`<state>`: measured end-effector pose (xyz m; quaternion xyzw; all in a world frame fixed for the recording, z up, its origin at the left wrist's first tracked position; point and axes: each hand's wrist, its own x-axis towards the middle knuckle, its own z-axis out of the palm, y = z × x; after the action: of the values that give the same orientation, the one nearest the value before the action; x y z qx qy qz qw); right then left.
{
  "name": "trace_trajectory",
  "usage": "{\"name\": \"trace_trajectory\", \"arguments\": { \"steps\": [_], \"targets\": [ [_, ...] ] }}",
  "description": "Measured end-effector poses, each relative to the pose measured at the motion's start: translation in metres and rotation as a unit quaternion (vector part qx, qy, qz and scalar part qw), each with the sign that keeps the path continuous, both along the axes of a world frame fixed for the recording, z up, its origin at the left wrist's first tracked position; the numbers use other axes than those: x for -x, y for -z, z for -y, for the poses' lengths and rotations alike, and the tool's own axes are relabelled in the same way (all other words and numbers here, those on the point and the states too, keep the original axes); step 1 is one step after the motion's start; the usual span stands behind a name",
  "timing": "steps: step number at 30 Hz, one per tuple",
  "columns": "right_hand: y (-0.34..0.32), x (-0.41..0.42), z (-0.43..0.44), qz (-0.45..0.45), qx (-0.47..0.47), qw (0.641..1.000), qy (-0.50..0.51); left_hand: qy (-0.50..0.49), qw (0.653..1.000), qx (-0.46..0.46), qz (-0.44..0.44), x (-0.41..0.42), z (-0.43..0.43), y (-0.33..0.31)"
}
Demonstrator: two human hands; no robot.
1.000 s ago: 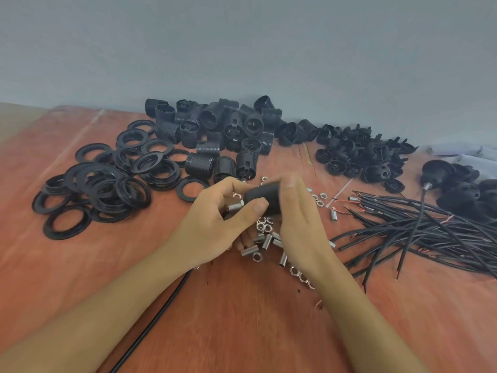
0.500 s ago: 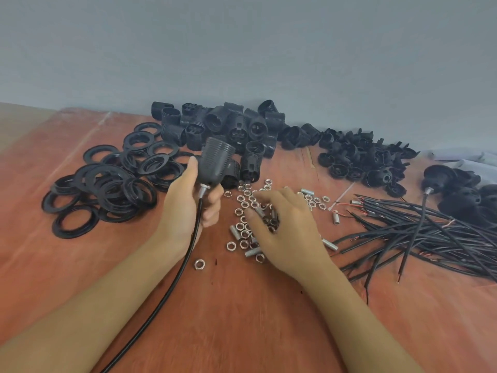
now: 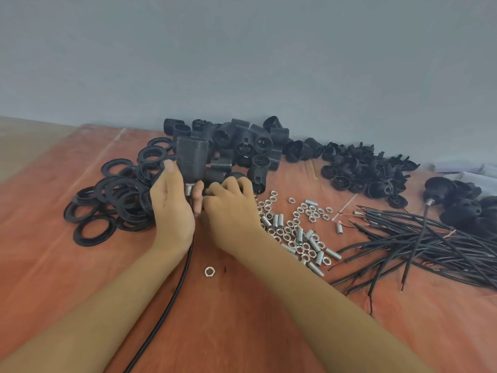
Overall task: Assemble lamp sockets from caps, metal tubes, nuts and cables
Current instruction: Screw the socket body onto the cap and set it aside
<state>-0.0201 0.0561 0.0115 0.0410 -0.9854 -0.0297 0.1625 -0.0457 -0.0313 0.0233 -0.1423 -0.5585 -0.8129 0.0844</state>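
My left hand (image 3: 172, 208) grips a black ribbed lamp socket (image 3: 191, 159) upright above the table, thumb on its left side. A short metal tube (image 3: 189, 189) sticks out of its base, and a black cable (image 3: 172, 294) runs from there down to the bottom edge. My right hand (image 3: 231, 211) has its fingers curled close under the socket's base, beside the tube; what they hold is hidden. A pile of nuts and metal tubes (image 3: 295, 232) lies just right of that hand. One nut (image 3: 208, 271) lies alone on the table.
Black rings (image 3: 113, 200) are heaped at the left. Socket bodies (image 3: 242, 144) and caps (image 3: 365, 170) are piled along the grey wall. A bundle of black cables (image 3: 430, 246) spreads at the right, with finished sockets (image 3: 462, 200) beyond it.
My left hand has carried the socket off to the left and turned it upright. My right hand went down into the nut pile, then came up to the socket's base.
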Motion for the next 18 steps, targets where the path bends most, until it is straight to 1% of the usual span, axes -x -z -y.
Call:
{"name": "trace_trajectory", "arguments": {
  "steps": [2, 3, 4, 5, 6, 7, 8, 9, 10, 11, 12, 14, 16, 18],
  "targets": [
    [0.0, -0.003, -0.001, -0.05, -0.007, 0.998, 0.022, 0.004, 1.0, 0.007, -0.019, -0.001, 0.0, 0.001],
    [0.0, -0.004, -0.003, -0.077, 0.004, 0.997, 0.016, 0.002, 1.0, 0.012, -0.026, -0.001, 0.0, 0.002],
    [0.0, -0.006, -0.008, -0.09, 0.04, 0.995, 0.003, 0.0, 0.999, 0.018, -0.033, -0.001, 0.0, 0.002],
    [-0.003, -0.008, -0.014, -0.083, 0.107, 0.991, -0.014, -0.001, 0.999, 0.025, -0.042, -0.001, 0.0, 0.003],
    [-0.009, -0.012, -0.02, -0.067, 0.199, 0.977, -0.034, -0.001, 0.998, 0.032, -0.054, -0.001, 0.001, 0.003],
    [-0.016, -0.018, -0.026, -0.066, 0.299, 0.951, -0.049, 0.0, 0.997, 0.043, -0.071, -0.001, 0.002, 0.002],
    [-0.023, -0.025, -0.032, -0.081, 0.397, 0.912, -0.058, 0.003, 0.995, 0.054, -0.089, -0.002, 0.002, 0.002],
    [-0.03, -0.033, -0.038, -0.09, 0.478, 0.872, -0.057, 0.011, 0.992, 0.067, -0.103, -0.002, 0.002, 0.003],
    [-0.034, -0.04, -0.045, -0.091, 0.533, 0.84, -0.051, 0.025, 0.99, 0.079, -0.11, -0.003, 0.001, 0.003],
    [-0.036, -0.047, -0.052, -0.087, 0.565, 0.819, -0.044, 0.045, 0.988, 0.094, -0.113, -0.004, 0.0, 0.005],
    [-0.036, -0.053, -0.058, -0.086, 0.582, 0.807, -0.041, 0.066, 0.984, 0.116, -0.117, -0.006, -0.001, 0.008],
    [-0.033, -0.062, -0.067, -0.086, 0.625, 0.775, -0.042, 0.101, 0.968, 0.186, -0.136, -0.009, -0.004, 0.012],
    [-0.027, -0.067, -0.073, -0.08, 0.67, 0.737, -0.05, 0.121, 0.949, 0.243, -0.163, -0.013, -0.005, 0.016],
    [-0.022, -0.071, -0.08, -0.071, 0.697, 0.712, -0.05, 0.132, 0.935, 0.272, -0.186, -0.013, -0.005, 0.017]
  ]
}}
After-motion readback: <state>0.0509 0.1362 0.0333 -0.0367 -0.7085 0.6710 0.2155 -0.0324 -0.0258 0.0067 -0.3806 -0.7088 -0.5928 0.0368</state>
